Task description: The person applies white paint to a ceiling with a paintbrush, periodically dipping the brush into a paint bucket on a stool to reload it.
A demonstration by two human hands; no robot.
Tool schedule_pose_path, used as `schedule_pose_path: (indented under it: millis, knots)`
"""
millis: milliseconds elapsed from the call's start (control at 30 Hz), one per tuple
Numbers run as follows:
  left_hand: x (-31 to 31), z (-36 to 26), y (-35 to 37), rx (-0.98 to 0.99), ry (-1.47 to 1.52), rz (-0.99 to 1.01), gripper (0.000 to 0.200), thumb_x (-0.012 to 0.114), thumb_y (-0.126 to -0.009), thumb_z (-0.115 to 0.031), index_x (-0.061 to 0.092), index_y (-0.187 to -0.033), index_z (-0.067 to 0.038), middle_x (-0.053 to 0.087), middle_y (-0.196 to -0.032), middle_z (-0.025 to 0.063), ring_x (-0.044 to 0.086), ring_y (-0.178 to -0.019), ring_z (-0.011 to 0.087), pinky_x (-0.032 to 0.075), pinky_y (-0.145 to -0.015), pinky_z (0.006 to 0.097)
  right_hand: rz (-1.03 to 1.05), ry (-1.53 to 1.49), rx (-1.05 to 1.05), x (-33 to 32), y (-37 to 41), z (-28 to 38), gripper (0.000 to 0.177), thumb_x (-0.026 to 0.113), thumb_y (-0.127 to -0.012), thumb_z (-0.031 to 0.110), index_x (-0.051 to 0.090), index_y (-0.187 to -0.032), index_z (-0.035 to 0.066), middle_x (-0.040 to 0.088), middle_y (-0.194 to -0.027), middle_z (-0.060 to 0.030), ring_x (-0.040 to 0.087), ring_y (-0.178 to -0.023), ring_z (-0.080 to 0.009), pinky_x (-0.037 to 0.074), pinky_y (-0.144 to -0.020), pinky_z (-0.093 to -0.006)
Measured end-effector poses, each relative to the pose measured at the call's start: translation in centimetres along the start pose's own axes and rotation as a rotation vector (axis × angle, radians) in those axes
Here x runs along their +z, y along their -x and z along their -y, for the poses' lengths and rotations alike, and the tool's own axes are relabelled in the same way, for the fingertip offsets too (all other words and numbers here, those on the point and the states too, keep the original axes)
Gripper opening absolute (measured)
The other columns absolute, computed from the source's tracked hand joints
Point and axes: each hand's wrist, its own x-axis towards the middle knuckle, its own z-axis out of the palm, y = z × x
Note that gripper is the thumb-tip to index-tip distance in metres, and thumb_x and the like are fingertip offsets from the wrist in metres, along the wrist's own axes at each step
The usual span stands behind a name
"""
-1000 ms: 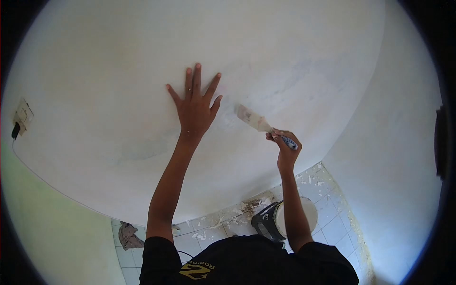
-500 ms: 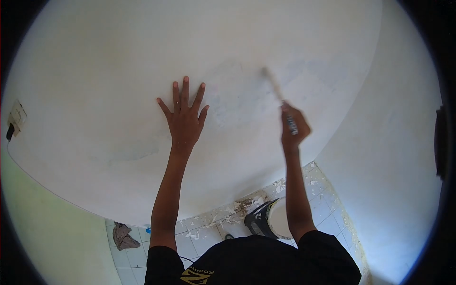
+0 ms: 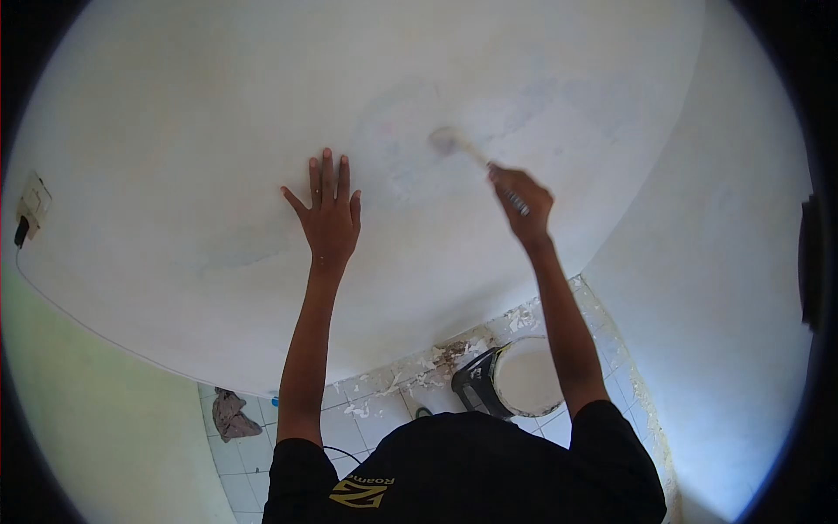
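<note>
My left hand (image 3: 330, 229) lies flat on the white wall (image 3: 175, 113), its fingers stretched upward and the thumb out to one side. My right hand (image 3: 526, 205) is closed round the handle of a paintbrush (image 3: 476, 155), which has a pale shaft and a dark, printed end. The brush points up and to the left. Its head is smeared by motion and lies over the wall, right of my left hand; whether it touches cannot be made out. Faint grey-blue patches mark the wall around it.
Below stands a bucket (image 3: 527, 377) of whitish paint, beside a black object (image 3: 476, 384). White flakes lie on the floor tiles (image 3: 375, 428) along the wall. A crumpled cloth (image 3: 234, 416) lies at the left. A socket with a plug (image 3: 23, 229) and its cord are on the far left.
My right hand has moved left and slightly up, bringing the brush head left across the wall. My left hand has shifted slightly left, its middle fingers closer together. The view has shifted slightly.
</note>
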Motion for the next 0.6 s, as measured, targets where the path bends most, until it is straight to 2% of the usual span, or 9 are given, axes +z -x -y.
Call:
schedule_pose_path:
  millis: [67, 100, 167, 267, 333, 467, 533, 567, 600]
  knots:
    - [0.9, 0.4, 1.4, -0.018, -0.012, 0.034, 0.058, 0.044, -0.101, -0.035, 0.028, -0.153, -0.016, 0.018, -0.162, 0.0088, 0.019, -0.148, 0.0302, 0.002, -0.110, 0.0718, -0.090, 0.159, -0.057, -1.0, -2.1, -1.0, 0.021, 0.070, -0.080, -0.007, 0.071, -0.099, 0.001, 0.071, -0.102, -0.0162, 0.071, -0.094, -0.0258, 0.057, -0.080, -0.0313]
    - [1.6, 0.7, 1.7, -0.027, -0.004, 0.057, 0.059, 0.042, -0.101, -0.036, 0.027, -0.153, -0.015, 0.017, -0.162, 0.0101, 0.017, -0.149, 0.0308, 0.002, -0.110, 0.0720, -0.174, 0.144, -0.063, -0.7, -2.9, -1.4, 0.020, 0.070, -0.080, -0.008, 0.070, -0.099, -0.001, 0.071, -0.102, -0.0171, 0.071, -0.094, -0.0269, 0.058, -0.080, -0.0318]
    - [3.2, 1.5, 2.2, -0.047, -0.004, 0.088, 0.059, 0.041, -0.101, -0.037, 0.026, -0.154, -0.014, 0.015, -0.162, 0.0115, 0.016, -0.149, 0.0314, 0.002, -0.110, 0.0723, -0.290, 0.181, 0.052, 0.4, -3.1, -1.4, 0.018, 0.070, -0.081, -0.008, 0.070, -0.098, -0.001, 0.071, -0.100, -0.0173, 0.071, -0.094, -0.0271, 0.058, -0.080, -0.0329]
    - [4.7, 2.7, 3.3, -0.081, 0.073, 0.105, 0.061, 0.041, -0.101, -0.039, 0.024, -0.154, -0.014, 0.013, -0.162, 0.0148, 0.014, -0.149, 0.0335, 0.000, -0.110, 0.0715, -0.358, 0.176, 0.046, 3.3, -1.8, -1.5, 0.017, 0.068, -0.082, -0.009, 0.069, -0.097, -0.001, 0.072, -0.096, -0.0165, 0.071, -0.094, -0.0267, 0.057, -0.078, -0.0339]
    - [2.8, 2.9, 5.4, -0.135, 0.172, 0.077, 0.063, 0.041, -0.101, -0.039, 0.022, -0.155, -0.013, 0.011, -0.162, 0.0161, 0.013, -0.149, 0.0355, -0.001, -0.111, 0.0705, -0.350, 0.113, 0.090, 4.4, 1.0, 0.9, 0.015, 0.068, -0.082, -0.008, 0.069, -0.095, -0.001, 0.071, -0.094, -0.0162, 0.071, -0.093, -0.0267, 0.057, -0.078, -0.0338]
    - [0.5, 2.8, 8.2, -0.143, 0.086, 0.141, 0.065, 0.042, -0.101, -0.041, 0.021, -0.155, -0.012, 0.011, -0.162, 0.0166, 0.011, -0.149, 0.0362, -0.002, -0.112, 0.0684, -0.218, 0.003, 0.183, 7.4, 6.0, 5.2, 0.014, 0.071, -0.079, -0.006, 0.068, -0.091, 0.001, 0.071, -0.091, -0.0162, 0.071, -0.090, -0.0278, 0.056, -0.076, -0.0325]
    - [0.0, 3.1, 8.7, -0.089, 0.318, 0.048, 0.065, 0.041, -0.101, -0.040, 0.020, -0.155, -0.008, 0.011, -0.162, 0.0161, 0.009, -0.150, 0.0344, 0.002, -0.116, 0.0618, -0.117, -0.006, 0.194, 7.9, 7.3, 7.5, 0.017, 0.071, -0.077, -0.008, 0.068, -0.091, 0.002, 0.071, -0.093, -0.0170, 0.071, -0.090, -0.0280, 0.056, -0.076, -0.0329]
    - [-0.5, 2.9, 9.0, -0.091, 0.316, 0.039, 0.065, 0.041, -0.101, -0.040, 0.020, -0.155, -0.008, 0.011, -0.162, 0.0161, 0.009, -0.150, 0.0344, 0.002, -0.116, 0.0618, -0.120, -0.008, 0.185, 7.8, 7.9, 7.7, 0.017, 0.071, -0.077, -0.008, 0.068, -0.091, 0.002, 0.071, -0.093, -0.0170, 0.071, -0.090, -0.0280, 0.056, -0.076, -0.0329]
    - [-2.2, 2.1, 8.9, -0.268, 1.249, -0.060, 0.063, 0.041, -0.102, -0.038, 0.022, -0.154, -0.007, 0.012, -0.162, 0.0159, 0.008, -0.150, 0.0331, 0.006, -0.118, 0.0569, -0.136, -0.035, 0.195, 7.7, 8.4, 7.6, 0.017, 0.071, -0.077, -0.009, 0.068, -0.090, 0.002, 0.071, -0.093, -0.0173, 0.071, -0.091, -0.0279, 0.057, -0.077, -0.0334]
